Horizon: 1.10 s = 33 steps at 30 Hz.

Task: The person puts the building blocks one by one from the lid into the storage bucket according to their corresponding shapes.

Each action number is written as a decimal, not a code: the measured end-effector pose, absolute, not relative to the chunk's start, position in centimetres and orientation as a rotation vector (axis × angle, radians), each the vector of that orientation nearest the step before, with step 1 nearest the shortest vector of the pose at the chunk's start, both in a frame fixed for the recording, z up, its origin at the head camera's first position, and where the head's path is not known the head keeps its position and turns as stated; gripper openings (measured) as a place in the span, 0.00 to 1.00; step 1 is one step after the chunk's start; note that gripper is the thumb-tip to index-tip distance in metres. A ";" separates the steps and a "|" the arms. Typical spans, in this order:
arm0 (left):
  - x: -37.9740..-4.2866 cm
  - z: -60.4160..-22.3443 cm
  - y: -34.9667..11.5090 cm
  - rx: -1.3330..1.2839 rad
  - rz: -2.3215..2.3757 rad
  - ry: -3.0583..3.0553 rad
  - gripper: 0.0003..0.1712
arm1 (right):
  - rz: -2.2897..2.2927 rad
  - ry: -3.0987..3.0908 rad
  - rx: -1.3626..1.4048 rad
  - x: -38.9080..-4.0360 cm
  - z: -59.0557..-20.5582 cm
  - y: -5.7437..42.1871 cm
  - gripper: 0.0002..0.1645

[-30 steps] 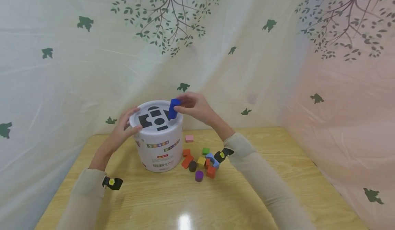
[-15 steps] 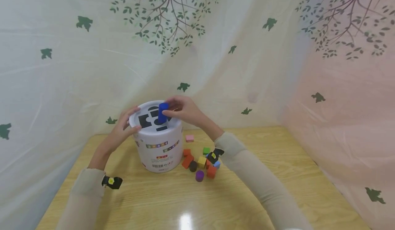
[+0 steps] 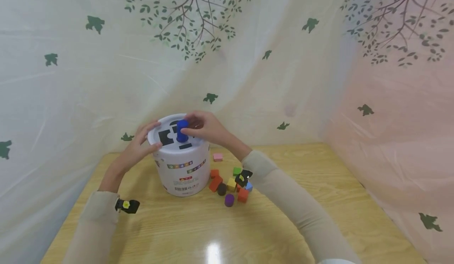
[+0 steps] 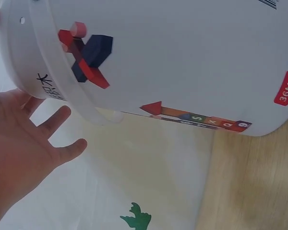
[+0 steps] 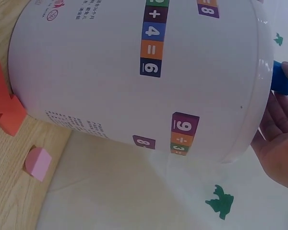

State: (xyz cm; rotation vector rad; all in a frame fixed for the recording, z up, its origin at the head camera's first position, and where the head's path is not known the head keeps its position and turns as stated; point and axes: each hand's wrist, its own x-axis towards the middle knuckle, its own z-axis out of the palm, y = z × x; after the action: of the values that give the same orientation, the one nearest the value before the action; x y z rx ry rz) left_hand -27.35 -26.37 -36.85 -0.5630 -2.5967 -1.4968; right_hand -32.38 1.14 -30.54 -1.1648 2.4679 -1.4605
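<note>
A white bucket (image 3: 182,173) stands upright, its lid (image 3: 161,128) cut with dark shaped holes. Over the round hole area, my right hand (image 3: 209,128) pinches a blue cylinder block (image 3: 182,130) upright between thumb and fingers. The cylinder's lower end meets the lid; whether it sits inside the hole cannot be told. In the right wrist view the blue cylinder (image 5: 281,78) sticks out beyond the lid's edge, with the right hand (image 5: 281,129) around it. My left hand (image 3: 138,140) rests on the rim's left side. Its fingers are spread in the left wrist view (image 4: 29,139).
Right of the bucket lie several loose blocks, among them a purple cylinder (image 3: 229,200), a yellow block (image 3: 231,184), a pink block (image 3: 218,157) and a green block (image 3: 237,171). They rest on a wooden table (image 3: 170,232). A printed curtain (image 3: 248,79) hangs behind.
My right hand has moved the blue cylinder leftward from the lid's right side to the round hole in the middle, and lowered it a little. The left hand stays on the rim.
</note>
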 end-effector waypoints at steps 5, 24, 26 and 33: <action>-27.0 -36.3 -26.2 -0.498 -1.388 -2.665 0.46 | -1.478 2.471 -1.150 -32.4 -31.1 1.0 0.21; -27.4 -37.0 -25.8 -0.484 -1.404 -2.600 0.46 | -1.317 2.592 -1.162 -32.3 -32.5 0.6 0.22; -27.5 -37.1 -25.7 -0.482 -1.411 -2.587 0.45 | -1.307 2.612 -1.161 -32.2 -32.5 0.7 0.23; -27.4 -37.2 -25.6 -0.499 -1.462 -2.542 0.44 | -1.302 2.639 -1.159 -32.2 -32.6 0.7 0.23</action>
State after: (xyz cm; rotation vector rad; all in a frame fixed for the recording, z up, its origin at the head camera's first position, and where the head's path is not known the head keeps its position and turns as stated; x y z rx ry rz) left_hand -27.37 -25.62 -37.18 -0.4989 -2.5424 -1.4620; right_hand -32.24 0.68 -32.61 -1.1585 2.6392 -1.3021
